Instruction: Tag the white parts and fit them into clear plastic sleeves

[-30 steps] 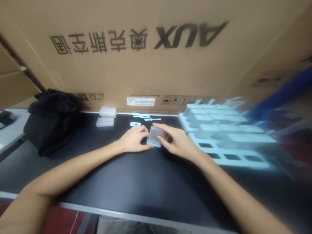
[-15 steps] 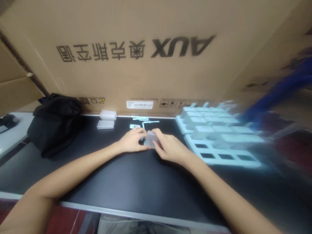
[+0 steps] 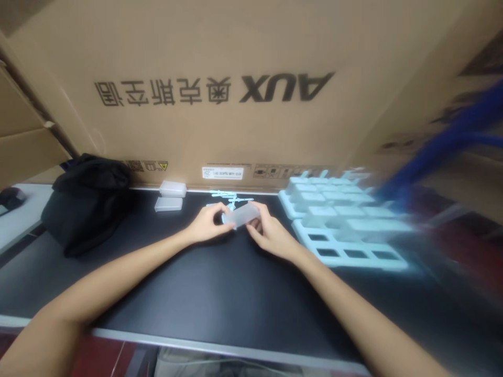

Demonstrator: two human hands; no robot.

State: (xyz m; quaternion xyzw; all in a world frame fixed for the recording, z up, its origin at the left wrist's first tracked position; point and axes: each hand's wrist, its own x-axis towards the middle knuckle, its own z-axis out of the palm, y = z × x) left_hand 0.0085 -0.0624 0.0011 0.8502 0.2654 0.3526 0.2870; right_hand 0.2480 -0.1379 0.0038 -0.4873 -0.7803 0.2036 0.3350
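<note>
Reaching forward over the black table point(image 3: 220, 293), both forearms converge at mid-table, where the left hand point(image 3: 205, 224) and the right hand point(image 3: 268, 234) each pinch one end of a small translucent box point(image 3: 241, 214) held just above the surface. Motion blur smears the pale blue trays point(image 3: 346, 225) at the right, and the little pale blue parts point(image 3: 231, 196) behind the hands are partly covered and too small to make out. The box looks frosted, oblong and tilted, its right end higher.

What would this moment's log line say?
left hand, right hand: holding clear plastic case | at black table | pale blue tray at right
</note>
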